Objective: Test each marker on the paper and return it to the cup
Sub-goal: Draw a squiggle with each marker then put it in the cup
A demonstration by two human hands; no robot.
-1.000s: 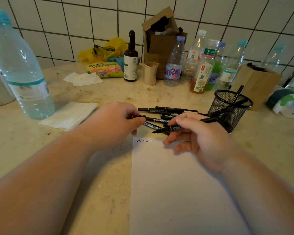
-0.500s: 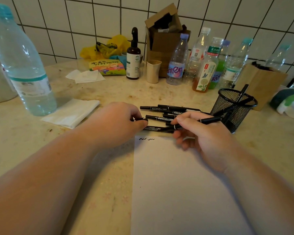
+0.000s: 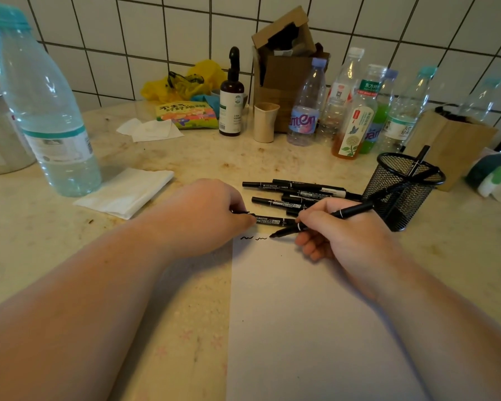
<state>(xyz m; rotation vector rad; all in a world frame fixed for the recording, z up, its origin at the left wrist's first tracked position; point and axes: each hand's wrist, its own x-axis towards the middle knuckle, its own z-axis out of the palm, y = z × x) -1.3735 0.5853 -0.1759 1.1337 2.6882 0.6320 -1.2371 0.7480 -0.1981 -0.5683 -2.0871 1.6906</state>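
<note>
Marker (image 3: 324, 221) pinched in right hand (image 3: 344, 230), tip on paper (image 3: 301, 314) far edge by squiggles. Left hand (image 3: 206, 215) fingers curled round small black item, prob. cap.

Right hand (image 3: 344, 233) (gripping marker (image 3: 350, 211)) over paper (image 3: 301, 314).

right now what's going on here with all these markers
A person is testing markers on a sheet of paper. The right hand grips an uncapped marker like a pen, its tip at the top of the sheet just right of two squiggles. The left hand pinches a small black piece, likely the cap. More markers lie in a pile on the counter, and a few stand in the mesh cup.
</note>
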